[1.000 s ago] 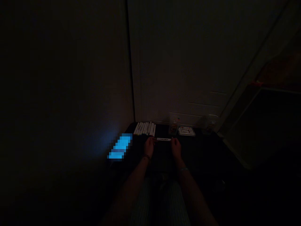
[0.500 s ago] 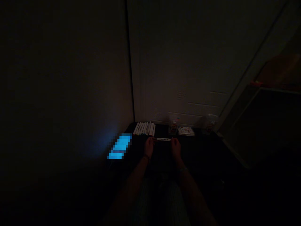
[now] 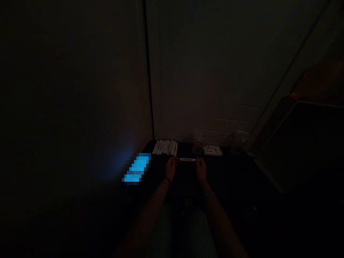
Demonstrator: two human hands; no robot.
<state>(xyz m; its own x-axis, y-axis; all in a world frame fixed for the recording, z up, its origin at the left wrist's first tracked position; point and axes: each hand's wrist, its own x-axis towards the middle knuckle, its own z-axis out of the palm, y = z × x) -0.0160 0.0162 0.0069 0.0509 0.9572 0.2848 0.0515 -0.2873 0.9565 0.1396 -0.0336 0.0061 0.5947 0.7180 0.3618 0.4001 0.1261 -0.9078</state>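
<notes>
The room is very dark. My left hand (image 3: 170, 168) and my right hand (image 3: 201, 168) hold a white marker pen (image 3: 187, 159) between them, one hand pinching each end, over a dark table (image 3: 228, 172). The pen lies level, crosswise in front of me. Just behind my left hand, a row of several white marker pens (image 3: 165, 147) lies side by side on the table.
A glowing blue screen (image 3: 136, 168) lies at the table's left. Behind my hands sit a small jar (image 3: 198, 146), a flat white pack (image 3: 213, 150) and another pale container (image 3: 240, 144). Walls close the corner behind; a dark cabinet (image 3: 301, 143) stands at right.
</notes>
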